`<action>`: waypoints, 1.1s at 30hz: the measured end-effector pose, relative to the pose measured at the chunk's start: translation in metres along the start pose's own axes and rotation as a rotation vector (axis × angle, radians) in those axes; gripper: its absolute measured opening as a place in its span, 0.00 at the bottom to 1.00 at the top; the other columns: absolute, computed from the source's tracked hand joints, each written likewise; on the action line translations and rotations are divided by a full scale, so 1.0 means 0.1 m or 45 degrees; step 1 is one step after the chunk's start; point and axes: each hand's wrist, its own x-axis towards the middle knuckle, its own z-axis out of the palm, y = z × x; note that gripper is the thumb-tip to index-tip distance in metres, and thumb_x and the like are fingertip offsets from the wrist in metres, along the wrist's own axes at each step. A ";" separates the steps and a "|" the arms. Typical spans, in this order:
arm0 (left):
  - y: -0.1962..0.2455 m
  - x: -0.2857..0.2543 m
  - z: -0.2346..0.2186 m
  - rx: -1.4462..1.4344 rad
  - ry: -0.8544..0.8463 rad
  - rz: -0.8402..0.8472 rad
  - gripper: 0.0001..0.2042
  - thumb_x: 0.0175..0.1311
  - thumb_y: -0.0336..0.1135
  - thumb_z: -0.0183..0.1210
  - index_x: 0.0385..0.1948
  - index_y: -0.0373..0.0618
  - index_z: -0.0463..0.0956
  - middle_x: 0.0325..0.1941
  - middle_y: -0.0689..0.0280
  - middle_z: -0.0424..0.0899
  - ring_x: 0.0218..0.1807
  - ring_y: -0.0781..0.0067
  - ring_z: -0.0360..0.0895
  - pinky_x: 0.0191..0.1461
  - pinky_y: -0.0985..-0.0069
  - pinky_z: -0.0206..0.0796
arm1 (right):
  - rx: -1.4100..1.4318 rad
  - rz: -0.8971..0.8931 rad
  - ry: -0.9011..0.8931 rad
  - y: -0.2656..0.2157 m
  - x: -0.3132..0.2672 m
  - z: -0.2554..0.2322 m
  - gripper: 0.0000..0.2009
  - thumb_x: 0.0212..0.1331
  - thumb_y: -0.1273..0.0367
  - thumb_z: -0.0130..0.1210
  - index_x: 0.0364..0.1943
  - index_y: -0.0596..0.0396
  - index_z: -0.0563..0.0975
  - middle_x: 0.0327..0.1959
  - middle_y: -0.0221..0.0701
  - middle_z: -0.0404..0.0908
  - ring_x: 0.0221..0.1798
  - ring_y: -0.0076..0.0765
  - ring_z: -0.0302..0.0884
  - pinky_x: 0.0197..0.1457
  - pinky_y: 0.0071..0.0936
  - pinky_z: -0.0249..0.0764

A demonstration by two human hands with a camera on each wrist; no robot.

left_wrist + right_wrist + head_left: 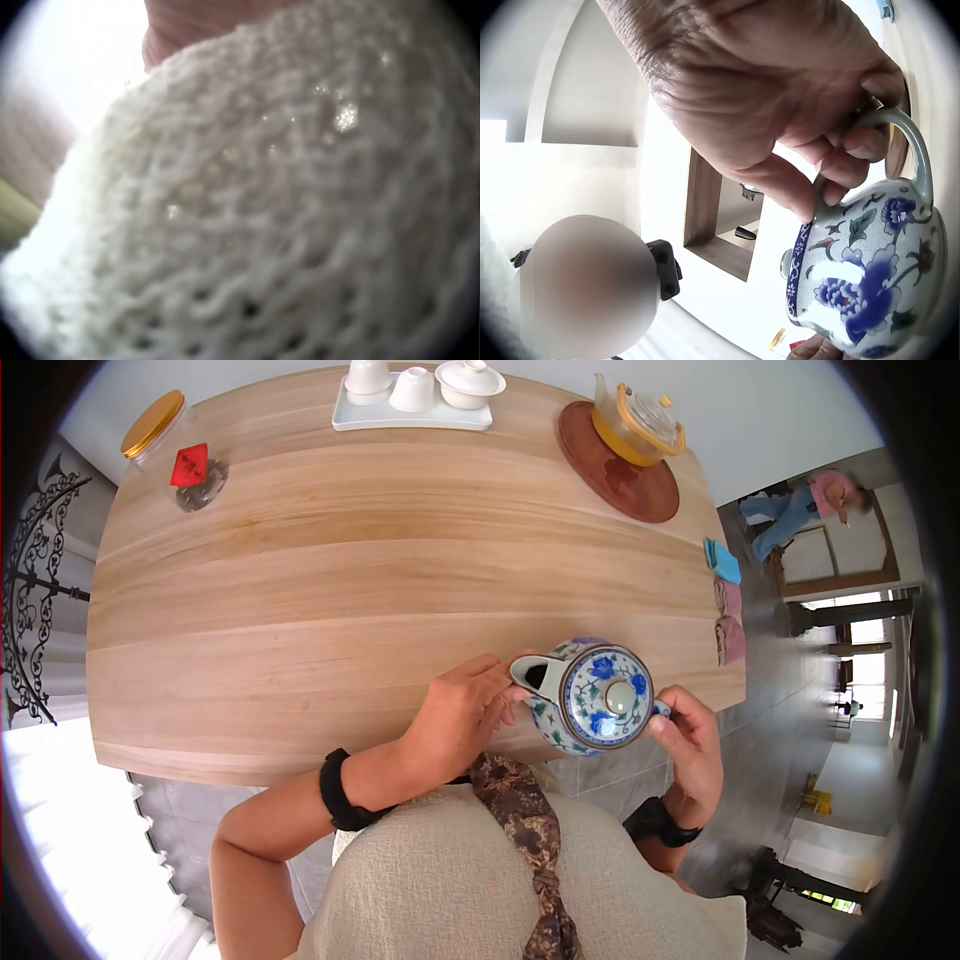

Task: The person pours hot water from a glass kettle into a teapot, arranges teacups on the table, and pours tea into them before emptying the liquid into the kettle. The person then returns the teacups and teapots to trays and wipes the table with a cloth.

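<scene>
A blue-and-white floral teapot [580,735] with its lid [590,695] on is held between my two hands, near the table's front edge. My right hand [695,745] grips the teapot's handle [915,142], fingers curled through the loop and thumb near the lid rim. At the opposite side, my left hand [455,715] holds the teapot by its short wide spout [537,675]. In the right wrist view, the left fingertips [814,349] show low beside the pot. Cream woven cloth [262,210] fills most of the left wrist view, hiding the left hand's work.
A white tray [410,422] with white cups and a lidded bowl stands at the back. Back right, a glass teapot [625,435] sits on a round brown tray [640,502]. A gold-lidded jar [165,445] and folded cloths [728,600] lie at opposite sides. Another person [800,510] is beyond.
</scene>
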 end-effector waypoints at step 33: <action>-0.10 -0.04 0.01 -0.058 -0.055 0.013 0.05 0.63 0.23 0.53 0.30 0.33 0.76 0.26 0.62 0.74 0.24 0.75 0.76 0.27 0.79 0.71 | -0.182 -0.033 0.094 -0.23 -0.16 0.09 0.12 0.57 0.65 0.59 0.28 0.60 0.72 0.21 0.22 0.68 0.28 0.18 0.59 0.33 0.17 0.58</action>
